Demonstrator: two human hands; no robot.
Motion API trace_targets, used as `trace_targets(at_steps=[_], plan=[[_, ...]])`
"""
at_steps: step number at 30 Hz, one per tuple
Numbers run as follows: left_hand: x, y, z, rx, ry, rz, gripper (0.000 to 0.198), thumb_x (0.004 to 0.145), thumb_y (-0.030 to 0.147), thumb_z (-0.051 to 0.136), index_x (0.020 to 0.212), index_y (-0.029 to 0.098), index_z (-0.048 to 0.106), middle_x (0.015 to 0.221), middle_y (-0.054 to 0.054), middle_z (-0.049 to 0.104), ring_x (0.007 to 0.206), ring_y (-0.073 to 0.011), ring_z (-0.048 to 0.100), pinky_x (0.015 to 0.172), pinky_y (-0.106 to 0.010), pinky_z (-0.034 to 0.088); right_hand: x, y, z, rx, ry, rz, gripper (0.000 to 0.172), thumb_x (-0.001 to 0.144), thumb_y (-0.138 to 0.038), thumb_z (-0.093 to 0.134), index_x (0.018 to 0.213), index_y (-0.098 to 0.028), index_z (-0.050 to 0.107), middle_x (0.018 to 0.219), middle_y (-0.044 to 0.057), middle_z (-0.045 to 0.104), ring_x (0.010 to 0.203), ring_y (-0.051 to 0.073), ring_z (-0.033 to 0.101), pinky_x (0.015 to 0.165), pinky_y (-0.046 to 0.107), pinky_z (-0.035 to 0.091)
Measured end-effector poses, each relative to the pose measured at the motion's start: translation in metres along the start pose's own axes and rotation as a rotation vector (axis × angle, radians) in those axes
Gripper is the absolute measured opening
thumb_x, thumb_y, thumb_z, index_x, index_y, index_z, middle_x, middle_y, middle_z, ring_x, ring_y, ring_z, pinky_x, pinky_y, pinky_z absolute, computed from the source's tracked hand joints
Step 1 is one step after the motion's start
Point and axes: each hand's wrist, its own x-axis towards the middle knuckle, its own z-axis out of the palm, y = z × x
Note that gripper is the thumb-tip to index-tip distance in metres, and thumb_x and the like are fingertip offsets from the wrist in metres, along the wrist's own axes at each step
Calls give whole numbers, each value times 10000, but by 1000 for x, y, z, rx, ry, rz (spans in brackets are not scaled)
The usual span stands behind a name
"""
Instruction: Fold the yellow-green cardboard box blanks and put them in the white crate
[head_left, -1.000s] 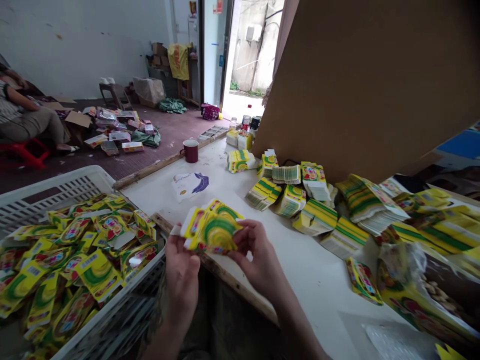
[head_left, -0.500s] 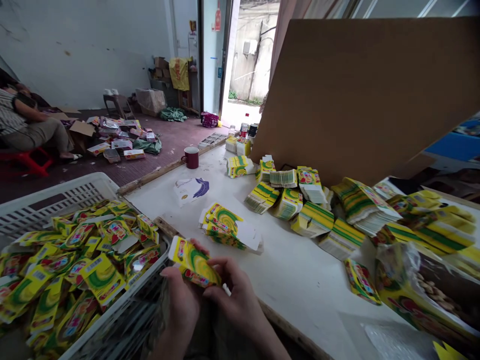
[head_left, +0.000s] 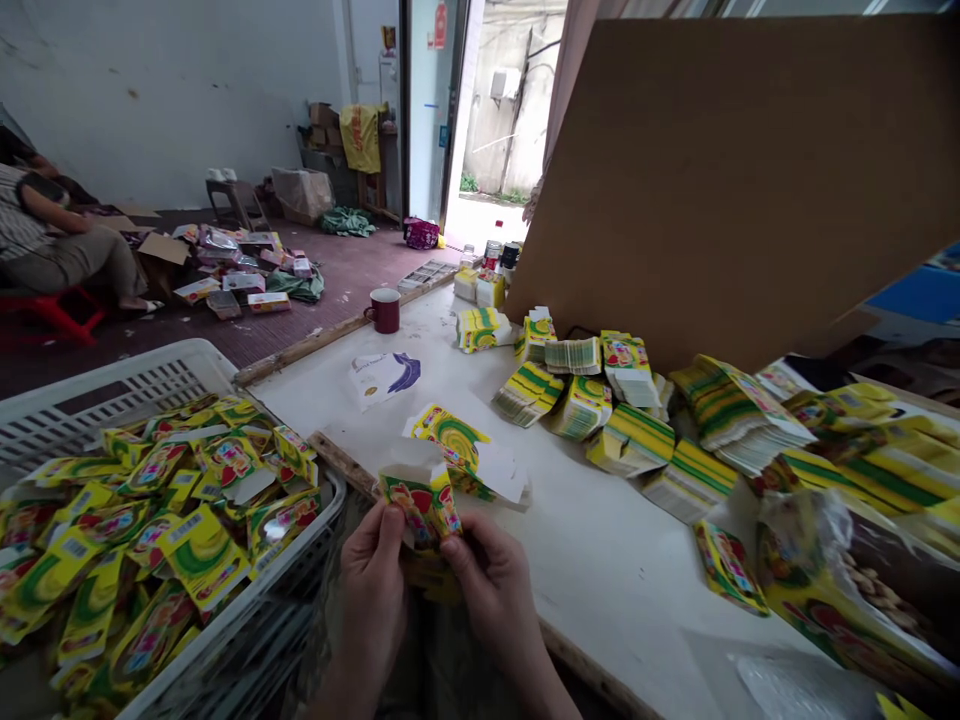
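Between both hands, over the table's near edge, is a small yellow, green and red carton with its top flaps spread apart. My left hand pinches its left side, thumb on the printed face. On its right side my right hand is closed, thumb and fingers at the corner. Just beyond the carton lies a small pile of flat cartons on the white table. To my left stands a white plastic basket heaped with filled-looking yellow cartons.
Bundled stacks of flat cartons cover the table's right half, before a large cardboard sheet. An open box of nuts stands at the right. A maroon mug is near the far-left edge. A seated person is at far left.
The carton, flat and tilted in my hands before, is now upright with its flaps opened out. My left hand has shifted right and both hands now grip its opposite sides.
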Motion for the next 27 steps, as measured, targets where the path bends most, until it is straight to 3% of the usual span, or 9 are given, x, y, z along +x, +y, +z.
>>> trace_targets(at_steps=[5,7,9,13,17,20,23,25,27], plan=[[1,4,1,-76,-9,-85,327,667,535,781,712,232,667,695,17,724,665,-215,686,625,-323,574,2,3,3,-56,31,-40,265,885,-346,570,665,-200,581,629,-15,524,598,150,478,540,246,378],[2,9,1,-112,-40,-82,316,689,516,775,806,236,688,760,15,739,704,-204,692,658,-316,576,2,0,0,-119,12,-83,263,895,-312,556,658,-202,577,631,-18,505,604,149,471,543,245,361],[5,14,-3,-131,-50,-31,329,704,494,773,897,238,697,826,10,745,722,-184,689,691,-305,575,3,-5,-7,-165,-76,-98,212,895,-267,559,703,-203,622,661,-12,542,632,155,505,569,248,372],[13,29,-19,-40,-86,50,327,694,469,796,869,206,710,827,-24,749,734,-188,687,724,-308,576,-3,-17,-30,-281,-254,-82,178,908,-200,552,839,-226,714,732,6,602,676,168,568,600,254,402],[14,50,-38,164,-335,167,712,651,627,761,1211,204,645,1216,-151,683,1119,-345,631,949,-461,523,-12,-28,-46,-566,-383,-126,330,907,-123,553,1127,-310,714,873,54,671,788,217,614,677,315,461],[6,60,-37,526,-622,151,944,440,475,925,1297,246,600,1287,-133,647,1199,-387,579,1009,-465,486,-18,-33,-45,-716,-460,-321,280,894,-167,629,1077,-355,728,862,44,705,829,246,608,802,414,468],[-7,57,-27,719,-803,96,747,534,326,895,1230,266,629,1156,-78,712,1045,-336,664,874,-390,556,-23,-32,-39,-636,-305,-455,426,865,-247,693,1246,-422,622,1173,48,681,1114,302,572,1082,572,291],[-13,49,-21,766,-754,128,589,664,302,799,1215,250,599,1097,-65,724,969,-293,688,807,-348,568,-25,-26,-35,-466,-63,-399,653,857,-320,702,1438,-409,416,1476,65,466,1359,334,391,1157,599,172],[-19,39,-18,835,-674,200,629,705,269,744,1282,235,495,1087,-68,714,948,-271,691,787,-333,567,-26,-19,-32,-202,101,-235,724,886,-403,652,1509,-339,289,1564,89,338,1428,328,306,1156,563,242]])
